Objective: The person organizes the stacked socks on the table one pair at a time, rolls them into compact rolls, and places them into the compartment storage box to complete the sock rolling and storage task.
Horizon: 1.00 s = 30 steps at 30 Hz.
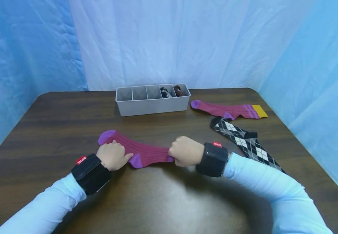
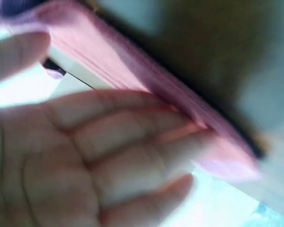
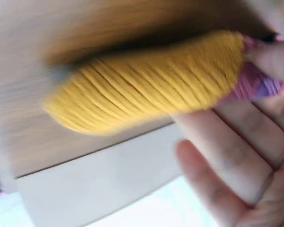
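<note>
A pink ribbed sock (image 1: 149,152) with purple toe and heel stretches between the two hands, over the front middle of the table. My right hand (image 1: 186,151) pinches it near the cuff between thumb and fingers. In the right wrist view the yellow cuff (image 3: 146,85) sticks out past that grip. At the foot end, my left hand (image 1: 112,155) lies against the sock; the left wrist view has its fingers (image 2: 132,127) nearly straight, their tips touching the pink fabric (image 2: 165,85), with the thumb apart.
A grey divided box (image 1: 154,107) stands at the back, with a black-and-white rolled item (image 1: 165,93) and a brown one (image 1: 178,91) in its right compartments. To the right lie another pink sock (image 1: 227,110) with a yellow cuff and a black argyle sock (image 1: 245,139), partly behind the right arm.
</note>
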Available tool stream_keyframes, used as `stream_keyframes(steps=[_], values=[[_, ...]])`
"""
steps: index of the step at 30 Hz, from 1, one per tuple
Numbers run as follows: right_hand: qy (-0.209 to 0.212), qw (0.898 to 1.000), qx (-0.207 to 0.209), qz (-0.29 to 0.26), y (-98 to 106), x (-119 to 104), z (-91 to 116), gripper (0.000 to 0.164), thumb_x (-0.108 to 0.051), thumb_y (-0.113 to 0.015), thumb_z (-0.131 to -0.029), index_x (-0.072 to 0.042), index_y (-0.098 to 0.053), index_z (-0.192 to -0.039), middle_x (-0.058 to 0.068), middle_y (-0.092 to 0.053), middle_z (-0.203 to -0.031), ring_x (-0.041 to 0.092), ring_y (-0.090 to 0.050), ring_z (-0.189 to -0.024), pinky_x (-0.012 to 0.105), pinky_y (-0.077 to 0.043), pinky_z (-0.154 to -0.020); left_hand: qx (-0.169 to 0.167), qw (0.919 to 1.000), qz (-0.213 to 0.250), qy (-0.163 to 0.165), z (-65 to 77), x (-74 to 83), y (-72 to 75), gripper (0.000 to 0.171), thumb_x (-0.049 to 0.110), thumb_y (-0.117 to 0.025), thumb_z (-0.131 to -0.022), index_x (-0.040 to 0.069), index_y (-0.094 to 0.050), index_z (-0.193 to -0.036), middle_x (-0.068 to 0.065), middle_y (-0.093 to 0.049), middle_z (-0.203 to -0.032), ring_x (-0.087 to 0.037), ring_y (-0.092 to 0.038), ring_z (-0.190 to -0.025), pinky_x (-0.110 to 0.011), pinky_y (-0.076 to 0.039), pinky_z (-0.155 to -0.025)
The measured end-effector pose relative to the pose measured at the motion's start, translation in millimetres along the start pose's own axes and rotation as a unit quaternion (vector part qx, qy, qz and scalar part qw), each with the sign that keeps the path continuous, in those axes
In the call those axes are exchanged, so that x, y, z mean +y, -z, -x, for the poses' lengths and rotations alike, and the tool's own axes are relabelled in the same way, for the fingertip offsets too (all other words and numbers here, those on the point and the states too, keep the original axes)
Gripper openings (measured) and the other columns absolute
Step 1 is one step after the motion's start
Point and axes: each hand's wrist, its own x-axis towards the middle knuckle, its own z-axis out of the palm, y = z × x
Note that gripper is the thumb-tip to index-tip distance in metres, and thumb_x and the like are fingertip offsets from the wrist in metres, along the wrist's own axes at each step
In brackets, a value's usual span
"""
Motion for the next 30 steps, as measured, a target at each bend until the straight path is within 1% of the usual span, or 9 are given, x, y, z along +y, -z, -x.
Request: stream_keyframes(steps=[4, 7, 9, 12, 14, 15, 21, 24, 30], values=[[0.043, 0.997, -0.036, -0.051, 14.6, -14.4, 9.2, 0.010, -0.017, -0.057, -0.066, -0.017, -0.052, -0.058, -0.010, -0.039, -0.050, 0.005, -0.030, -0.047, 0.021, -0.028, -0.044, -0.060, 0.9958, 0.033, -0.061, -21.3, -0.7, 7.6, 0.061, 0.036, -0.046, -0.085, -0.010, -0.037, -0.123, -0.030, -0.031, -0.130, -0.041, -0.029, -0.121, -0.051, -0.025, -0.097], [0.069, 0.984, -0.081, -0.142, 22.1, -19.7, 12.3, 0.011, -0.018, -0.056, -0.071, -0.017, -0.050, -0.061, -0.012, -0.033, -0.051, 0.001, -0.026, -0.046, 0.017, -0.021, -0.042, -0.084, 0.9876, 0.065, -0.115, -37.5, 1.5, 9.1, 0.064, 0.033, -0.050, -0.083, -0.007, -0.029, -0.129, -0.026, -0.022, -0.136, -0.038, -0.019, -0.127, -0.053, -0.018, -0.099], [0.076, 0.963, -0.106, -0.235, 24.8, -18.7, 12.9, 0.009, -0.017, -0.055, -0.075, -0.015, -0.052, -0.067, -0.012, -0.035, -0.052, -0.001, -0.028, -0.044, 0.014, -0.022, -0.042, -0.097, 0.9825, 0.081, -0.137, -46.3, 5.4, 9.3, 0.065, 0.031, -0.052, -0.082, -0.004, -0.027, -0.131, -0.023, -0.019, -0.138, -0.037, -0.015, -0.128, -0.054, -0.014, -0.100], [0.075, 0.920, -0.113, -0.367, 26.5, -13.6, 12.9, 0.008, -0.017, -0.053, -0.081, -0.011, -0.057, -0.077, -0.007, -0.048, -0.055, 0.000, -0.041, -0.045, 0.011, -0.031, -0.044, -0.108, 0.9792, 0.085, -0.149, -57.9, 12.8, 8.9, 0.066, 0.027, -0.054, -0.082, -0.002, -0.024, -0.133, -0.021, -0.016, -0.140, -0.035, -0.012, -0.129, -0.054, -0.012, -0.101], [0.064, 0.908, -0.092, -0.404, 26.2, -10.5, 13.0, 0.011, -0.019, -0.052, -0.084, -0.010, -0.059, -0.082, -0.005, -0.054, -0.059, 0.002, -0.046, -0.048, 0.012, -0.036, -0.048, -0.110, 0.9790, 0.082, -0.151, -64.8, 17.2, 8.8, 0.066, 0.025, -0.054, -0.082, -0.001, -0.023, -0.133, -0.020, -0.015, -0.141, -0.034, -0.011, -0.130, -0.054, -0.011, -0.101], [0.056, 0.910, -0.080, -0.403, 25.5, -9.6, 13.0, 0.013, -0.021, -0.052, -0.084, -0.010, -0.060, -0.086, -0.004, -0.058, -0.064, 0.002, -0.049, -0.052, 0.012, -0.039, -0.051, -0.111, 0.9788, 0.081, -0.152, -68.6, 18.7, 8.3, 0.066, 0.025, -0.054, -0.082, -0.001, -0.022, -0.133, -0.019, -0.014, -0.141, -0.034, -0.011, -0.130, -0.053, -0.011, -0.101], [0.041, 0.959, -0.070, -0.271, 10.2, -11.6, 11.7, 0.032, -0.028, -0.052, -0.084, -0.012, -0.056, -0.112, -0.004, -0.062, -0.102, 0.002, -0.058, -0.087, 0.015, -0.043, -0.078, -0.110, 0.9782, 0.081, -0.156, -87.0, 22.5, 5.6, 0.065, 0.022, -0.052, -0.082, 0.001, -0.020, -0.134, -0.017, -0.012, -0.142, -0.031, -0.008, -0.131, -0.053, -0.008, -0.102], [0.045, 0.966, -0.088, -0.239, 4.0, -12.5, 11.1, 0.039, -0.030, -0.051, -0.085, -0.012, -0.050, -0.119, 0.000, -0.054, -0.119, 0.009, -0.051, -0.107, 0.022, -0.040, -0.088, -0.108, 0.9794, 0.082, -0.150, -94.6, 22.2, 5.8, 0.064, 0.022, -0.050, -0.083, 0.001, -0.020, -0.135, -0.016, -0.011, -0.142, -0.030, -0.007, -0.131, -0.053, -0.007, -0.102], [0.032, 0.970, -0.088, -0.222, -1.2, -13.4, 10.0, 0.042, -0.031, -0.049, -0.086, -0.011, -0.046, -0.123, 0.003, -0.044, -0.128, 0.013, -0.042, -0.117, 0.027, -0.037, -0.093, -0.104, 0.9807, 0.077, -0.146, -106.9, 19.5, 8.5, 0.063, 0.019, -0.050, -0.080, 0.002, -0.022, -0.134, -0.014, -0.012, -0.143, -0.030, -0.008, -0.131, -0.053, -0.006, -0.102]])
